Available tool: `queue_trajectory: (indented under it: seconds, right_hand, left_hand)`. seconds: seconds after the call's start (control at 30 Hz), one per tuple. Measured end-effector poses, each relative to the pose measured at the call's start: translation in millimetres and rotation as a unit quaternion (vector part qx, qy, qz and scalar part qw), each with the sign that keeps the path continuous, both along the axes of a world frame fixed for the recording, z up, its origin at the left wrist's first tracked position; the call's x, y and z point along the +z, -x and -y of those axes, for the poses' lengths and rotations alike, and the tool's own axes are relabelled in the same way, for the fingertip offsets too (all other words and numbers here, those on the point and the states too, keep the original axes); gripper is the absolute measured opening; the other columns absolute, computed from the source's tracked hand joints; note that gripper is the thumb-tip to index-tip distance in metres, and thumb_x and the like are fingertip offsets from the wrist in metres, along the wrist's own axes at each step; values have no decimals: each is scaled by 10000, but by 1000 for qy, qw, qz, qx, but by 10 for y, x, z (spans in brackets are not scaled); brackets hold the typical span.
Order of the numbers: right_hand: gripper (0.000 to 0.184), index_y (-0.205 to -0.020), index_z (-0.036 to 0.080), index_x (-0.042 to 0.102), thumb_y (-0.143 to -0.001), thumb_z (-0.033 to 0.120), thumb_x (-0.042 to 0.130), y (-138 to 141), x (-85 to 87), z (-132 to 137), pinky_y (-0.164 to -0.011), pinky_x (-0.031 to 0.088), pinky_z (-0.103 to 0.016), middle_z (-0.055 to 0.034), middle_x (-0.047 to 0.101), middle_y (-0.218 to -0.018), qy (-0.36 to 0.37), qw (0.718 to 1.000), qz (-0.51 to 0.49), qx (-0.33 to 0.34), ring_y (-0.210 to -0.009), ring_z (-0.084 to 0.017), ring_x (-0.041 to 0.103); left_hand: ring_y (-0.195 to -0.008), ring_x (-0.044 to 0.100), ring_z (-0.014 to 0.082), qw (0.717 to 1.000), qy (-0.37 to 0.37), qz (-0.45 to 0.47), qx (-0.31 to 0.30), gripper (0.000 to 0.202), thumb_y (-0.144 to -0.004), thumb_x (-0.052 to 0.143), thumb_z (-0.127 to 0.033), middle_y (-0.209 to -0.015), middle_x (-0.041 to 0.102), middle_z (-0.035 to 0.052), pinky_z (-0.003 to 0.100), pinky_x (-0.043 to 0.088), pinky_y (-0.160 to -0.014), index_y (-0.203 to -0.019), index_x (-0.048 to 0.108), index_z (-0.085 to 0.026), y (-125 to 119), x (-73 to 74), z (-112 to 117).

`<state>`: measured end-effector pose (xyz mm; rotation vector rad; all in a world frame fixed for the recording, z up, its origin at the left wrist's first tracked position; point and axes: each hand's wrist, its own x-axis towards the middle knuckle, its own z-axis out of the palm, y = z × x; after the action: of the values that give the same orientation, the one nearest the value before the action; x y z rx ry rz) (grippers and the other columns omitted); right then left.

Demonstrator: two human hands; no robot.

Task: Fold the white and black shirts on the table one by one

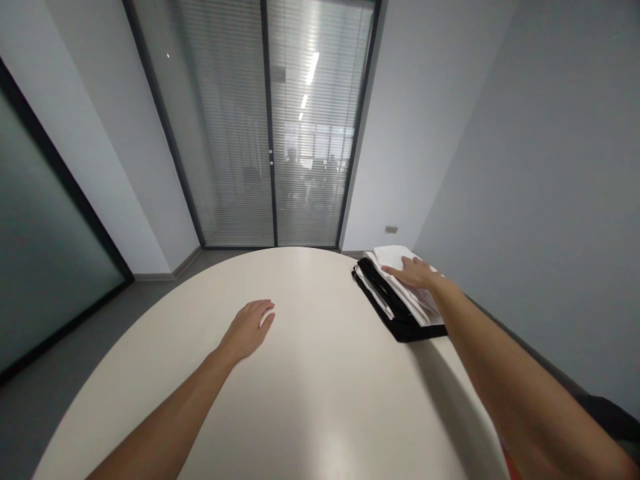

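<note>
A stack of folded white and black cloth lies near the table's far right edge. The white folded cloth (397,257) is on top, and black cloth (407,330) shows below it, with another white layer between. Across the top of the white cloth rests my right hand (416,273), its fingers spread and its palm down. My left hand (247,330) is by itself at the middle left of the table, thumb apart from the gently bent fingers, nothing in it. Whether the pieces are garments I cannot tell.
The white table (300,400) has a rounded far edge. Beyond it stand a glass partition (225,133) with blinds and grey walls (540,167). A dark object (607,417) sits low at the right edge, beside a bit of red.
</note>
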<state>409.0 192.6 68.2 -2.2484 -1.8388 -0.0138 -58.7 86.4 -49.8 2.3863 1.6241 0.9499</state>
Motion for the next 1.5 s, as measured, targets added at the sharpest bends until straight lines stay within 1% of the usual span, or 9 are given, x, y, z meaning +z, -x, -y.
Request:
queue_trajectory:
  seconds: [0.1, 0.27, 0.47, 0.63, 0.8, 0.93, 1.03, 1.27, 1.5]
  right_hand:
    - [941, -1454, 134, 475, -813, 823, 450, 153, 20, 133, -1085, 264, -659, -270, 359, -1540, 21, 999, 37, -12, -1403, -464, 333]
    - [822, -1282, 76, 633, -844, 753, 469, 376, 155, 343, -1016, 398, -504, -268, 499, -1403, 25, 994, 102, 29, -1304, -422, 442]
    - [479, -1151, 103, 716, -901, 459, 517, 660, 219, 430, -887, 478, -411, -236, 652, -1202, 27, 991, 130, 2, -1139, -349, 604]
    - [397, -1125, 74, 721, -920, 356, 531, 842, 122, 414, -859, 494, -405, -261, 681, -1145, 11, 988, 156, -17, -1093, -347, 652]
    - [360, -1070, 55, 715, -952, 145, 387, 872, 123, 370, -829, 505, -402, -262, 701, -1073, -40, 990, 118, -66, -1040, -337, 683]
    - [409, -1148, 47, 653, -1011, 239, 319, 865, 180, 365, -810, 502, -437, -270, 696, -1046, -106, 985, 105, -87, -987, -356, 690]
    - [406, -1134, 64, 647, -1019, 274, 318, 912, 101, 407, -810, 488, -427, -250, 700, -1028, -99, 986, 118, -60, -973, -348, 684]
    - [332, -1146, 82, 627, -974, 130, 347, 1049, -247, 564, -879, 417, -444, -241, 654, -1144, -97, 973, 212, 2, -1081, -348, 597]
    - [386, -1148, 71, 633, -967, 75, 292, 1098, -259, 604, -822, 408, -408, -244, 656, -1100, -108, 974, 200, 5, -1043, -338, 597]
  left_hand:
    - [-1213, 578, 277, 1000, 1, 7, -1, 371, -980, 462, -375, -1284, 661, 129, 463, 419, -1089, -1212, 664, -168, -4, 7, 2]
    - [-1192, 590, 252, 1000, -19, -6, -2, 327, -979, 473, -340, -1265, 671, 106, 450, 438, -1075, -1195, 656, -177, 0, -8, 3]
    - [-1191, 593, 254, 1000, -24, -19, -1, 319, -983, 473, -328, -1259, 673, 111, 458, 448, -1069, -1200, 650, -174, -11, -1, 2]
    - [-1186, 598, 250, 999, -28, -22, 0, 307, -978, 479, -318, -1253, 675, 105, 442, 452, -1068, -1195, 650, -184, -27, 15, 7]
    - [-1188, 594, 253, 999, -25, -21, 0, 302, -977, 483, -302, -1252, 673, 112, 442, 450, -1062, -1195, 647, -174, -38, 34, 21]
    - [-1195, 585, 252, 999, -25, -27, 1, 305, -979, 481, -299, -1263, 667, 112, 440, 441, -1069, -1203, 642, -169, -35, 25, 20]
    - [-1197, 583, 251, 999, -21, -29, 2, 299, -977, 484, -299, -1267, 666, 105, 443, 441, -1069, -1205, 641, -184, -28, 7, 11]
    - [-1192, 589, 251, 999, -29, -25, -2, 294, -971, 497, -295, -1257, 670, 108, 443, 442, -1068, -1197, 645, -178, -31, 0, 12]
    - [-1185, 592, 251, 999, -29, -24, -4, 287, -968, 499, -283, -1255, 671, 102, 444, 447, -1060, -1196, 646, -189, -34, 19, 19]
